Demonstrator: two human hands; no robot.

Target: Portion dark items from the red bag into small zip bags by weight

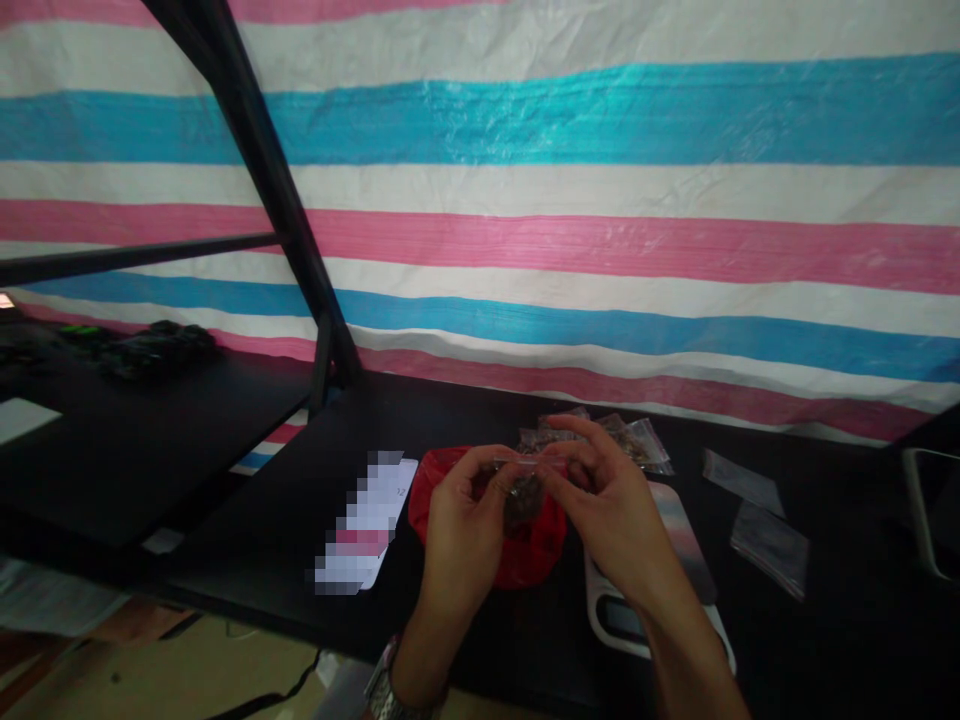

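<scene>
Between my two hands is a small clear zip bag [523, 500] with something dark inside. My left hand [466, 510] pinches the left end of its top edge, and my right hand [607, 490] pinches the right end. Below the bag lies a red plastic bag [529, 560], partly covered by my hands; its contents are hidden. A white kitchen scale [686, 540] with a small display sits under my right forearm. Behind my right hand lie several filled clear zip bags [641, 445].
Flat clear bags [769, 545] lie right of the scale. A partly blurred white sheet or screen [367, 525] rests on the left. A phone-like object [934, 510] stands at the right edge. A black metal post [277, 200] rises before the striped tarp [600, 250].
</scene>
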